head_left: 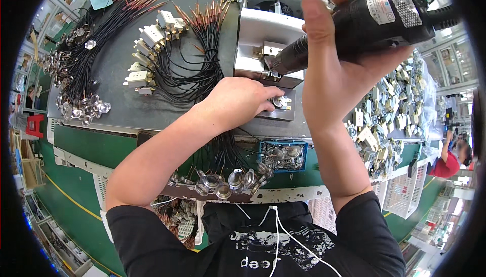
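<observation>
My right hand is wrapped round a black electric screwdriver, its thumb up along the near side. The driver's tapered nose slants down left to the front of a white and silver screw feeder; its very tip is hard to make out. Just below the feeder, my left hand has its thumb and fingers closed on a small part with a round silver cap and a white connector block. That part rests on a flat metal block. My fingers partly cover it.
Black wires with copper-coloured ends and white blocks lie left of the feeder. Another wire bundle lies farther left. A blue tray of small metal parts sits in front. Loose connectors are heaped right. Another person is far right.
</observation>
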A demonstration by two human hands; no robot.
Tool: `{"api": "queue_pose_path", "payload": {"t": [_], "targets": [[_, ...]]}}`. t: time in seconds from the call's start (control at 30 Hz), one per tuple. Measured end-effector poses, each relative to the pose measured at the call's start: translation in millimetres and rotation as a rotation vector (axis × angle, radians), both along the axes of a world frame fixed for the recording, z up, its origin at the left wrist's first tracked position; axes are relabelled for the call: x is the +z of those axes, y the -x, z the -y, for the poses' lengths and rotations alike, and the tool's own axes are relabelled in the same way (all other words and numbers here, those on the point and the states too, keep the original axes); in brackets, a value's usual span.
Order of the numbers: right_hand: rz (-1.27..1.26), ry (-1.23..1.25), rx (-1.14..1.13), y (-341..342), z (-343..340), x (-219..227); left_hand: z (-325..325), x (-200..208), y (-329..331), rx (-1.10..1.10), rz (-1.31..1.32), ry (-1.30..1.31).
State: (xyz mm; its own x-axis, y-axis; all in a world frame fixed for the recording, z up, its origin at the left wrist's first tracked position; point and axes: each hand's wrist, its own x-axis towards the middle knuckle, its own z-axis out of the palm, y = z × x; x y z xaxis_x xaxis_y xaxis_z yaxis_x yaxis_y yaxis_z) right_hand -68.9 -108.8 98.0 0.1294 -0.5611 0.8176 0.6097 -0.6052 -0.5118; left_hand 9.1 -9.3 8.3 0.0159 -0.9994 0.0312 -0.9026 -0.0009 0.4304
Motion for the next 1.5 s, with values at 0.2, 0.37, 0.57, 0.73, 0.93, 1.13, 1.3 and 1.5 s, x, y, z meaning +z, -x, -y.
{"api": "queue_pose_path", "payload": {"t": [0.2,0.37,0.57,0.73,0.93,1.13,1.3,1.5], "targets": [[-0.132,-0.058,-0.076,12.6,21.4,-2.4,-0.6,3.2,1.2,0.005,-0.010,0.010],[-0.327,-0.301,0.382,4.0,26.7,27.0,-1.3,-2.4,-1.8,0.002,-0.014,0.018],[-0.405,-0.055,0.270,19.6,24.5,1.9,-7.1,-7.2,2.9,0.045,0.037,0.023],[-0.314,0.021,0.345,60.1,38.4,13.5,2.5,5.8,-0.5,0.003,-0.033,-0.046],[-0.380,-0.066,0.256,66.7,40.0,-9.8,2.7,2.9,-4.1,-0.006,-0.048,-0.037],[-0.351,-0.041,0.219,63.2,39.9,-18.7,0.8,6.7,-1.2,-0.001,-0.019,-0.008],[-0.349,-0.010,0.232,64.9,42.5,-25.0,1.5,8.8,0.7,0.006,-0.041,-0.064],[-0.309,-0.098,0.186,69.6,28.3,-27.8,1.3,4.8,2.1,-0.002,0.017,-0.006]]}}
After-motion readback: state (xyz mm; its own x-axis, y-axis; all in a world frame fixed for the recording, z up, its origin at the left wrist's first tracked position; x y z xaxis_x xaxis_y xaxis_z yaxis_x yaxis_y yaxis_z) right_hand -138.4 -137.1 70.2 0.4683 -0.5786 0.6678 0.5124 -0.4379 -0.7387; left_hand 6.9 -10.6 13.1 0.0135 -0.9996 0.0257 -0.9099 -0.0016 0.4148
